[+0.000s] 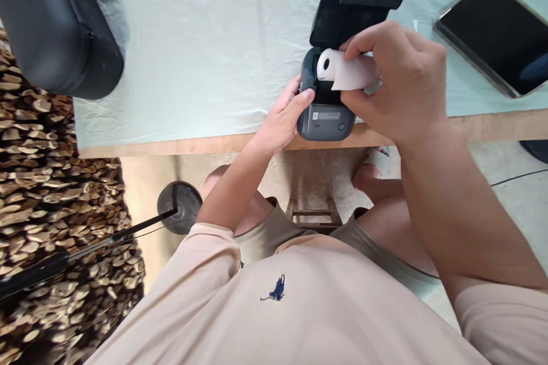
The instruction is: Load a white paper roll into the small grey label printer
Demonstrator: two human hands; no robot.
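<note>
A small dark grey printer (326, 120) stands at the near edge of the table (192, 68), which is covered with a pale green cloth. Its lid (359, 0) is open and leans back, away from the person. The right hand (398, 82) pinches a white paper roll (342, 68) between thumb and fingers, holding it over the open compartment of the printer. The long axis of the roll runs left to right, and its hollow core end points to the left. Whether the roll already sits in the compartment or is just above it, I cannot tell, because the fingers hide the right part. The left hand (285, 120) holds the left side of the printer, the thumb pressed on its top corner. A dark tablet (492, 34) lies to the right, well apart. A black case (55, 28) stands at the far left.
</note>
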